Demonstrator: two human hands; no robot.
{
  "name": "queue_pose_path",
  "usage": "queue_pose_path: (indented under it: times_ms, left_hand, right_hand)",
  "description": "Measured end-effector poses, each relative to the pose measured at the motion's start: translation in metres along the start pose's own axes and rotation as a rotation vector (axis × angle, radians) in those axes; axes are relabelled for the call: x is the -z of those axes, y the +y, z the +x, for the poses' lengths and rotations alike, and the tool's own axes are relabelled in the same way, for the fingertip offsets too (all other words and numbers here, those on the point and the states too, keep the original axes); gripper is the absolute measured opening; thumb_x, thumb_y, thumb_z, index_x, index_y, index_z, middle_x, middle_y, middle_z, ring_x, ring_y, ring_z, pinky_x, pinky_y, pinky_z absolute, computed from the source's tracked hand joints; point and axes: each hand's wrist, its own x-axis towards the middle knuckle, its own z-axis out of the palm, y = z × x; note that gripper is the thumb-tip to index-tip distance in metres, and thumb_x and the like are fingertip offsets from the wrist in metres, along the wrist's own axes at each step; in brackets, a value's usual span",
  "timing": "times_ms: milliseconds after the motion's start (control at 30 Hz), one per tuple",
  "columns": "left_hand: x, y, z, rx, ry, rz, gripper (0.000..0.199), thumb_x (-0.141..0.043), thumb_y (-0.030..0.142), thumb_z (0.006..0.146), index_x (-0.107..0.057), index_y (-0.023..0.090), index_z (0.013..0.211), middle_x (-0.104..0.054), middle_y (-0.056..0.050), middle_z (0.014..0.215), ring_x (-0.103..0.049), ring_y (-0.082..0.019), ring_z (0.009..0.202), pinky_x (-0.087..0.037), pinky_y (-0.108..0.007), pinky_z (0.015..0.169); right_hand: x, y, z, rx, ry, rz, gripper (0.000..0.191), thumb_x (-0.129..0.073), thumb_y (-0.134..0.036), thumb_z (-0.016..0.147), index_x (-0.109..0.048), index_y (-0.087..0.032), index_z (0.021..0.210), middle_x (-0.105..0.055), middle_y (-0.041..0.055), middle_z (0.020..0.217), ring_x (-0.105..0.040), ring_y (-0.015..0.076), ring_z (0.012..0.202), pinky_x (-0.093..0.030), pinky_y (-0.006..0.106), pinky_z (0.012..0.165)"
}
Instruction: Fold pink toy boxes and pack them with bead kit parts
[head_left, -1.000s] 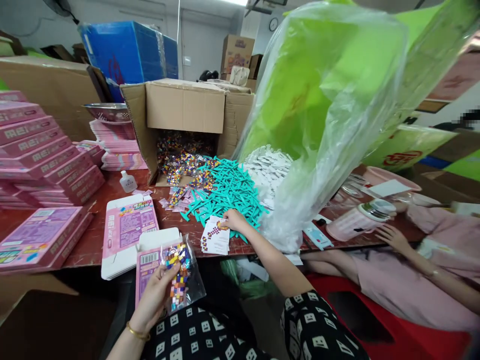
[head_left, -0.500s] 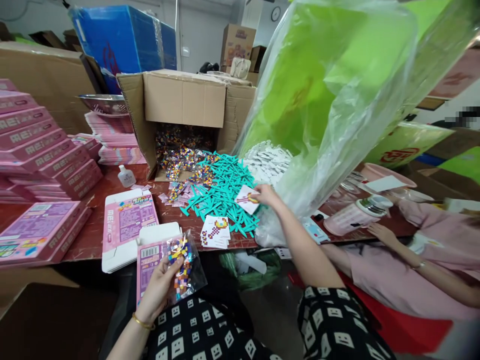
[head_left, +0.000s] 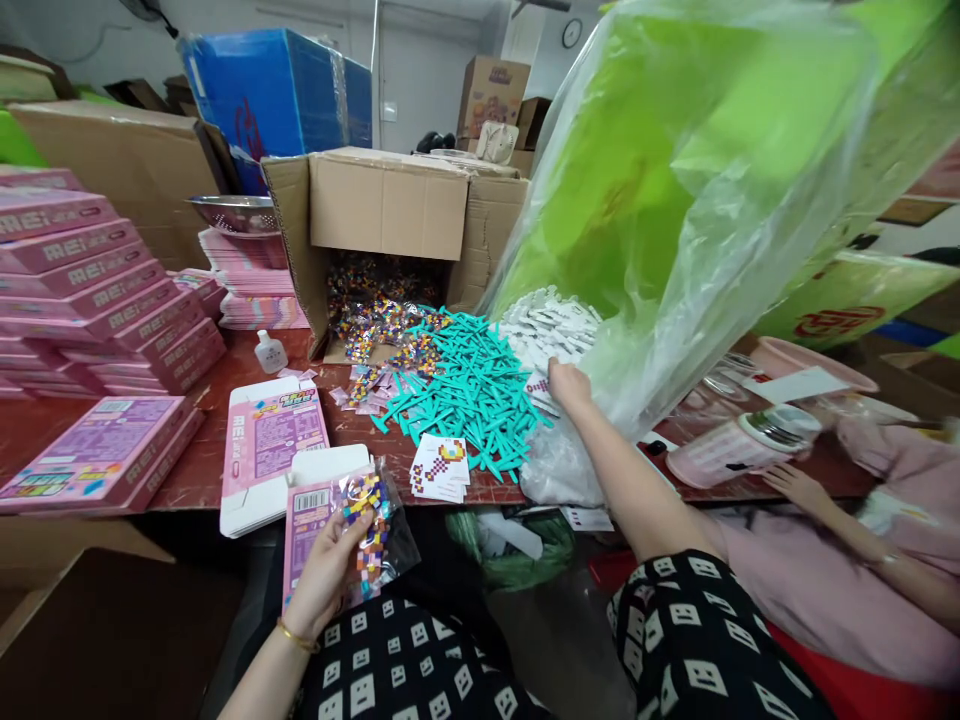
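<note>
My left hand (head_left: 335, 560) grips a clear bag of colourful beads (head_left: 369, 530) together with an open pink box (head_left: 300, 530) near the table's front edge. My right hand (head_left: 570, 388) reaches to the near side of a pile of white pieces (head_left: 547, 325), its fingers closed at a printed card (head_left: 537, 386) that shows only in part. Left of that hand spreads a heap of turquoise pens (head_left: 480, 400). More printed cards (head_left: 440, 468) lie in a small stack at the table edge.
A cardboard box (head_left: 386, 205) of bead bags stands behind the heap. Pink boxes (head_left: 82, 270) are stacked at left. A green box (head_left: 600, 190) in clear plastic leans at right. A person's hand (head_left: 799, 490) rests by a pink bottle (head_left: 731, 448).
My right hand has moved from over the turquoise heap towards the white pieces, taking the card along. The view has shifted slightly. My left hand keeps its hold.
</note>
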Motion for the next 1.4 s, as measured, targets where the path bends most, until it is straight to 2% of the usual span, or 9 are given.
queue_pose_path:
  times_ms: [167, 300, 433, 567, 767, 1000, 1167, 1267, 1400]
  left_hand:
    - [-0.003, -0.005, 0.013, 0.009, 0.004, -0.065, 0.035, -0.086, 0.034, 0.066, -0.069, 0.014, 0.090, -0.077, -0.008, 0.085, -0.073, -0.021, 0.078, -0.056, -0.025, 0.065]
    - [-0.007, -0.007, 0.019, 0.090, -0.100, -0.073, 0.042, -0.077, 0.040, 0.075, -0.066, 0.012, 0.106, -0.078, -0.011, 0.087, -0.071, -0.021, 0.062, -0.051, -0.026, 0.047]
    - [-0.003, -0.004, 0.017, 0.074, -0.107, -0.009, 0.048, -0.075, 0.041, 0.079, -0.061, 0.013, 0.116, -0.078, -0.011, 0.087, -0.068, -0.019, 0.055, -0.046, -0.025, 0.039]
    - [-0.005, 0.000, 0.011, 0.092, -0.100, -0.063, 0.059, -0.077, 0.052, 0.074, -0.062, 0.014, 0.117, -0.078, -0.012, 0.092, -0.073, -0.023, 0.067, -0.052, -0.027, 0.048]
    - [-0.023, -0.008, 0.004, -0.027, -0.129, -0.098, 0.075, -0.087, 0.061, 0.055, -0.067, 0.015, 0.111, -0.076, -0.013, 0.105, -0.073, -0.028, 0.092, -0.059, -0.033, 0.077]
    - [-0.025, -0.014, 0.006, -0.036, -0.025, -0.009, 0.071, -0.091, 0.041, 0.061, -0.060, 0.018, 0.120, -0.077, -0.009, 0.103, -0.071, -0.018, 0.066, -0.057, -0.028, 0.059]
    - [-0.036, -0.006, 0.003, -0.069, 0.043, -0.241, 0.086, -0.074, 0.074, 0.062, -0.059, 0.015, 0.123, -0.075, -0.014, 0.109, -0.074, -0.030, 0.091, -0.062, -0.036, 0.070]
    - [-0.039, -0.005, -0.001, -0.091, 0.072, -0.225, 0.085, -0.090, 0.053, 0.055, -0.055, 0.018, 0.125, -0.073, -0.013, 0.117, -0.072, -0.031, 0.100, -0.062, -0.035, 0.074]
    - [-0.035, -0.006, -0.004, -0.072, 0.070, -0.151, 0.073, -0.091, 0.028, 0.059, -0.055, 0.020, 0.122, -0.071, -0.012, 0.122, -0.074, -0.027, 0.096, -0.062, -0.032, 0.073]
  right_hand:
    - [0.019, -0.010, -0.023, 0.091, 0.357, 0.594, 0.045, -0.060, -0.022, 0.082, -0.052, -0.014, 0.125, -0.073, 0.0129, 0.102, -0.070, 0.0257, 0.092, -0.054, 0.036, 0.079]
    - [0.004, -0.045, -0.051, 0.223, 0.246, 1.218, 0.035, -0.073, -0.034, 0.066, -0.064, -0.018, 0.096, -0.075, 0.0079, 0.094, -0.071, 0.0234, 0.085, -0.058, 0.035, 0.076]
    - [0.005, -0.058, -0.044, 0.095, 0.198, 1.475, 0.042, -0.083, -0.037, 0.051, -0.063, -0.020, 0.084, -0.075, 0.0037, 0.083, -0.071, 0.0226, 0.080, -0.058, 0.036, 0.076]
    - [0.013, -0.077, -0.063, 0.053, -0.128, 1.667, 0.048, -0.088, -0.043, 0.048, -0.063, -0.020, 0.082, -0.075, 0.0023, 0.076, -0.071, 0.0217, 0.071, -0.059, 0.037, 0.072]
    - [-0.032, -0.170, -0.195, 0.147, -0.741, 1.715, 0.047, -0.090, -0.042, 0.053, -0.068, -0.020, 0.088, -0.074, 0.0010, 0.078, -0.069, 0.0202, 0.068, -0.058, 0.036, 0.068]
    - [-0.040, -0.176, -0.191, 0.137, -0.441, 1.622, 0.040, -0.085, -0.053, 0.058, -0.064, -0.020, 0.066, -0.067, 0.0047, 0.102, -0.063, 0.0194, 0.086, -0.053, 0.031, 0.073]
    - [-0.060, -0.172, -0.215, 0.300, -0.391, 1.475, 0.043, -0.079, -0.050, 0.068, -0.051, -0.020, 0.056, -0.062, 0.0073, 0.108, -0.061, 0.0236, 0.102, -0.047, 0.037, 0.093]
    - [-0.072, -0.169, -0.211, 0.359, -0.207, 1.316, 0.031, -0.075, -0.047, 0.073, -0.058, -0.022, 0.074, -0.060, 0.0081, 0.115, -0.059, 0.0244, 0.107, -0.046, 0.038, 0.094]
    - [-0.067, -0.133, -0.129, 0.026, 0.121, 0.774, 0.039, -0.061, -0.037, 0.085, -0.055, -0.020, 0.119, -0.054, 0.0143, 0.133, -0.051, 0.0256, 0.122, -0.044, 0.038, 0.098]
